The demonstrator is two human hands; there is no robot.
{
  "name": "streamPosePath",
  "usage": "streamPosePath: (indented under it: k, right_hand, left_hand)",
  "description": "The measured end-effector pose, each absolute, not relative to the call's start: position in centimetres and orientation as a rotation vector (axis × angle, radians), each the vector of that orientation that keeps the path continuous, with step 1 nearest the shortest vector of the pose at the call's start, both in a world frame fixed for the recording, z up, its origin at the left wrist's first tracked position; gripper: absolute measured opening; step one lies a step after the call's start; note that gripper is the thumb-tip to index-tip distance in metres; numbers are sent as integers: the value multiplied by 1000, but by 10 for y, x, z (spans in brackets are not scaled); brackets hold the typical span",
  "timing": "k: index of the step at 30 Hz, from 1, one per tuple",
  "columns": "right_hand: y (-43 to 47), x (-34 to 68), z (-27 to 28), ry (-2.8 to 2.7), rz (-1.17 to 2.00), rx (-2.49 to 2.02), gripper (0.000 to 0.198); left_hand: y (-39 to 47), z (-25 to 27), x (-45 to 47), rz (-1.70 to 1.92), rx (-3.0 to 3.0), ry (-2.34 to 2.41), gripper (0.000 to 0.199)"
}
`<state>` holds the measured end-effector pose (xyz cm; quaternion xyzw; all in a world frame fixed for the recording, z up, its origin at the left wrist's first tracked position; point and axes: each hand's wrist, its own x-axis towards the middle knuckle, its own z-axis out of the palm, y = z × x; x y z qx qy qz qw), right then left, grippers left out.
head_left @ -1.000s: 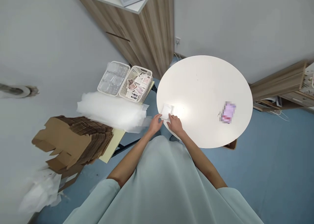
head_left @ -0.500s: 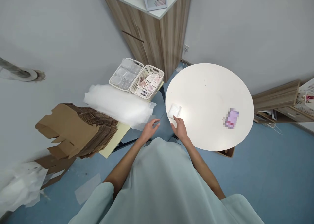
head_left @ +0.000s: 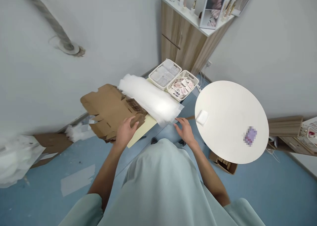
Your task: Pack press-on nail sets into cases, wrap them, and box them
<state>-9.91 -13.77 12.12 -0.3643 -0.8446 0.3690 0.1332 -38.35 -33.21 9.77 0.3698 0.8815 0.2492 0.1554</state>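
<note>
My left hand (head_left: 126, 132) is open, thumb and fingers apart, at the near right edge of a stack of flat brown cardboard boxes (head_left: 106, 109). Whether its fingertips touch the cardboard, I cannot tell. My right hand (head_left: 185, 131) hovers with fingers spread and nothing in it, beside the right end of a pile of translucent white wrapping sheets (head_left: 153, 99). Further right, a small white packet (head_left: 202, 117) lies near the left edge of the round white table (head_left: 230, 104).
Behind the sheets stand a white basket of clear packets (head_left: 153, 75) and another white basket of small printed cards (head_left: 195, 82). A blurred purple item (head_left: 250, 135) lies on the round table. An open carton (head_left: 231, 169) sits under it. A wooden cabinet (head_left: 184, 38) fills the corner.
The view has turned left. My left hand has moved from beside the sheets to the cardboard stack. My right hand has come away from the white packet, which stays on the round table.
</note>
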Motion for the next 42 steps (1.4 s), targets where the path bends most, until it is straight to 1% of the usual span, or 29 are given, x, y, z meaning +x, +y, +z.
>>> streamPosePath:
  k: [2,4,8,13,18,23,25,30,35,39,42]
  right_hand:
    - [-151,-123,123,-2482,1070,-1005,40]
    - [-162,-144,124,-2521,1076,-960,38]
    - [-180,-178,125,-2619,1093,-861,36]
    - [-194,-213,134,-2728,1092,-780,35]
    - [-208,-255,134,-2895,1075,-572,38]
    - [-217,-293,117,-3093,950,-386,38]
    - [-220,-303,110,-3200,883,-399,34]
    - [-226,-308,101,-3385,713,-590,26]
    - [-225,-311,99,-3422,674,-597,21]
    - [-219,-318,98,-3462,697,-593,22]
    - [-217,-322,99,-3466,719,-570,19]
  left_hand:
    - [-356,89,-410,553,1035,2577,52]
    - [-372,81,-428,467,1031,2548,54]
    - [-384,69,-442,493,1064,2485,50]
    - [-384,67,-446,577,1135,2396,42]
    - [-377,67,-451,497,1138,2461,49]
    - [-366,67,-451,426,1149,2495,46]
    - [-364,67,-448,409,1181,2500,44]
    - [-363,61,-441,438,1198,2527,39]
    - [-363,60,-435,439,1259,2486,40]
    - [-368,76,-433,532,1283,2479,42]
    - [-374,102,-435,715,1275,2519,45]
